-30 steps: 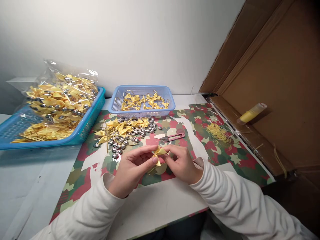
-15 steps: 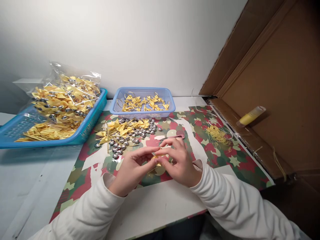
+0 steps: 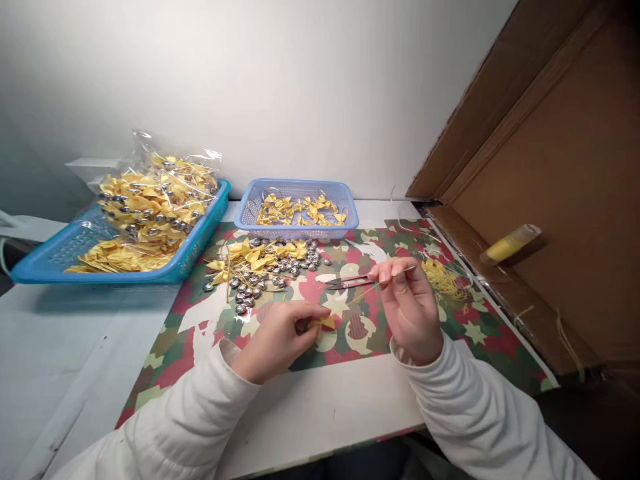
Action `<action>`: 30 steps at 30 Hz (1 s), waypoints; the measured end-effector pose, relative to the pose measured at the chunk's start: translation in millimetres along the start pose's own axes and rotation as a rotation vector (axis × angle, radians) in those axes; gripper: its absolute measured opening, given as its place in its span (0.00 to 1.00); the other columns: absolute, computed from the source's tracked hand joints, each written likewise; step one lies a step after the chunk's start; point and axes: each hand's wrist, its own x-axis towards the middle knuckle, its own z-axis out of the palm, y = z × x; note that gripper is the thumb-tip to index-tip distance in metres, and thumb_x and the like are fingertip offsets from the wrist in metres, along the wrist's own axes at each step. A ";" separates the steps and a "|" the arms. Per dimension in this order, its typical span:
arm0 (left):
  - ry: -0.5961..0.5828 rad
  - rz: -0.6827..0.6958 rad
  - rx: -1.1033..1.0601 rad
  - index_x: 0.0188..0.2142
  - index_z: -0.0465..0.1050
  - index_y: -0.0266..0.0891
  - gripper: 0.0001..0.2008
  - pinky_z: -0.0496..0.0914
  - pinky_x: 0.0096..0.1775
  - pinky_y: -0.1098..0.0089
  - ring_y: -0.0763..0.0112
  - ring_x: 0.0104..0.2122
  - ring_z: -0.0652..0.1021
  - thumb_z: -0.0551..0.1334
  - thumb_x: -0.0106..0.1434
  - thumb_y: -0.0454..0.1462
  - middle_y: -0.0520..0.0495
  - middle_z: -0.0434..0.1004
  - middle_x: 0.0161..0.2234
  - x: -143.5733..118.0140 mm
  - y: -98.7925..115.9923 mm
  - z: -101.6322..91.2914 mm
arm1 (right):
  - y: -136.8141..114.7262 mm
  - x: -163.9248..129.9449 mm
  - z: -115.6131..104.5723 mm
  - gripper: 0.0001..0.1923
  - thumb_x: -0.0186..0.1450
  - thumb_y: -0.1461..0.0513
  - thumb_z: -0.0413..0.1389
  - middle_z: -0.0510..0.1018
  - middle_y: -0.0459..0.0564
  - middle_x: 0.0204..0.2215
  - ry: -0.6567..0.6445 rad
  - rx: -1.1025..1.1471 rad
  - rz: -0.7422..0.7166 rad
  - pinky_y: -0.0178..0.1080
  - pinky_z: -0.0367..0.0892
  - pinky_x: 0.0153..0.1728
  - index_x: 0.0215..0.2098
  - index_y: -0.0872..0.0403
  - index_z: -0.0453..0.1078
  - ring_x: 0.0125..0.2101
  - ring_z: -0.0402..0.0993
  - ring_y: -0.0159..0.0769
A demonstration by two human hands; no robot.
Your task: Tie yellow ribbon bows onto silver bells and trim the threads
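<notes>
Camouflage-print mat (image 3: 470,327) | left hand (image 3: 277,337): satin bow (image 3: 323,323) | right hand (image 3: 410,303): thin cord (image 3: 367,291)

We are sitting at a small craft assembly bench: baskets (image 3: 345,217) holding yellow bows (image 3: 300,208), silver beads (image 3: 260,283) lying loose on a patterned mat (image 3: 465,333), a cardboard box (image 3: 565,167) standing alongside.

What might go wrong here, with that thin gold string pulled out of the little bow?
1. The right hand pulls a thin gold cord taut from the yellow bow pinched in the left hand; too hard a tug might slip it free or crush the bow.
2. The cord runs just in front of the thread snips, so it could snag on them.
3. A sleeve might sweep the loose silver beads off the patterned mat.
</notes>
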 end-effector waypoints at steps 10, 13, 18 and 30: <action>0.472 0.000 0.740 0.36 0.79 0.35 0.13 0.69 0.40 0.57 0.53 0.38 0.75 0.56 0.62 0.38 0.40 0.77 0.35 12.9 -24.7 -30.9 | 12.9 -9.9 7.4 0.10 0.70 0.53 0.51 0.71 0.42 0.23 -0.114 -0.008 0.232 0.36 0.68 0.31 0.36 0.50 0.61 0.25 0.68 0.29; 0.396 -0.062 0.853 0.37 0.79 0.38 0.12 0.68 0.37 0.58 0.53 0.37 0.75 0.58 0.62 0.41 0.42 0.77 0.35 15.9 -33.0 -34.5 | 16.6 -13.1 9.0 0.13 0.70 0.51 0.50 0.64 0.38 0.19 -0.143 -0.046 0.301 0.32 0.60 0.24 0.36 0.51 0.59 0.20 0.60 0.27; 0.357 -0.004 0.925 0.41 0.80 0.43 0.13 0.66 0.37 0.60 0.54 0.37 0.73 0.59 0.63 0.43 0.42 0.76 0.37 18.3 -34.4 -33.0 | 20.5 -18.1 13.1 0.14 0.69 0.49 0.48 0.56 0.37 0.19 -0.247 -0.108 0.411 0.31 0.52 0.19 0.37 0.51 0.59 0.18 0.51 0.26; 0.400 -0.111 0.070 0.36 0.78 0.41 0.13 0.65 0.34 0.67 0.64 0.32 0.74 0.61 0.62 0.46 0.46 0.79 0.34 18.8 -20.6 -33.5 | 29.2 -23.2 14.8 0.09 0.69 0.57 0.49 0.68 0.40 0.19 -0.361 -0.259 0.496 0.32 0.60 0.26 0.34 0.53 0.61 0.21 0.64 0.27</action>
